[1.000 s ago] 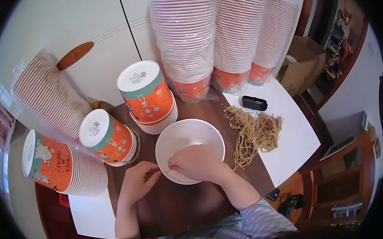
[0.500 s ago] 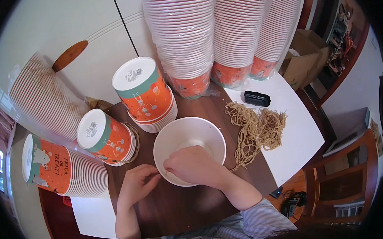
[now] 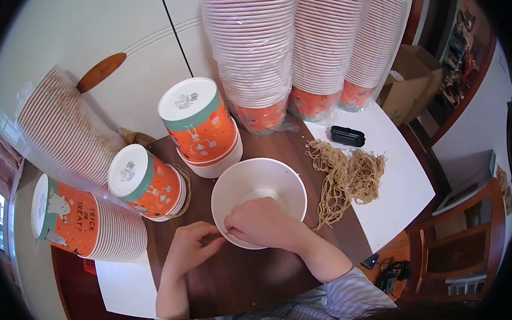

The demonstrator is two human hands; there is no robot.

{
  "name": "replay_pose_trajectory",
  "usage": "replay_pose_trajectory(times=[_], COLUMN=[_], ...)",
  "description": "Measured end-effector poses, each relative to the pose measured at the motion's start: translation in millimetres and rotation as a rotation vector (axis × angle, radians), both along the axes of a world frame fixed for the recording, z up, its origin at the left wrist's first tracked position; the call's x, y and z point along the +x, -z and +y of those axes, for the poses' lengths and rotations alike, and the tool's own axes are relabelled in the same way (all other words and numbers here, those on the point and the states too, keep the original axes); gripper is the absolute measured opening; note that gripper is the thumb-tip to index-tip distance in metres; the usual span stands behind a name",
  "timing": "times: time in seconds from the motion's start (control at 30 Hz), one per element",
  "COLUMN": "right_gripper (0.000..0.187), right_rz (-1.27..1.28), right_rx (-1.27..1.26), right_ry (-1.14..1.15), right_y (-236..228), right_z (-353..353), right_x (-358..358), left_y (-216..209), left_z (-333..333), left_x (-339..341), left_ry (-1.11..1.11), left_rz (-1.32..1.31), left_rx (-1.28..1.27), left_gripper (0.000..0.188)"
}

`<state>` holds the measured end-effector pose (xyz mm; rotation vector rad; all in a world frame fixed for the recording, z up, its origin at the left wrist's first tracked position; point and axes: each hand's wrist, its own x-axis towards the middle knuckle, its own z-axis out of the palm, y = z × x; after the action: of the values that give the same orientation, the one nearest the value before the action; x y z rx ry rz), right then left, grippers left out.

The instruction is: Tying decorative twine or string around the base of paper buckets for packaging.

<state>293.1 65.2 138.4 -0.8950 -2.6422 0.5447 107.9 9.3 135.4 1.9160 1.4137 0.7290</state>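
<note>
White paper bucket [image 3: 262,177], mouth up, midway between tabletop [image 3: 245,288]'s near and far edges. Right hand [image 3: 260,220] inside, fingers curled; left hand [image 3: 191,247] at near-left rim, fingers bent. Can't tell if either grasps anything. Tan cord tangle [image 3: 366,177] toward right edge.

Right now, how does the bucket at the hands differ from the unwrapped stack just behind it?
The bucket has its mouth up; the stack is upside down. The bucket shows one rim, the stack several. The bucket shows mainly plain white inside; the stack, orange and green printed sides. Both have white rims.
</note>
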Motion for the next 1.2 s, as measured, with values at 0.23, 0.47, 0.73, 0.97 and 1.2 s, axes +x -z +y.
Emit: replay_pose_trajectory(times=[0.23,0.47,0.73,0.97,1.2], right_gripper=[0.013,0.014,0.011,0.011,0.011], right_rz=[-0.026,-0.091,-0.006,0.299,0.305], right_rx=[-0.001,-0.108,-0.074,0.130,-0.343], right_ry=[-0.027,-0.031,-0.035,-0.058,-0.059], right_y=[3,-2,-12,-9,-21], right_z=[0,1,7,7,1], right_x=[-2,-2,13,13,10], left_y=[9,12,3,4,9], left_z=[-1,-2,5,2,-1], left_x=[3,4,-39,-26,-6], left_ry=[-0.082,-0.069,0.215,0.199,-0.101], left_rz=[-0.038,-0.178,-0.307,-1.166,-0.934], left_rx=[-0.085,-0.103,-0.123,-0.450,-0.413], left_gripper=[0.018,0.015,0.003,0.006,0.019])
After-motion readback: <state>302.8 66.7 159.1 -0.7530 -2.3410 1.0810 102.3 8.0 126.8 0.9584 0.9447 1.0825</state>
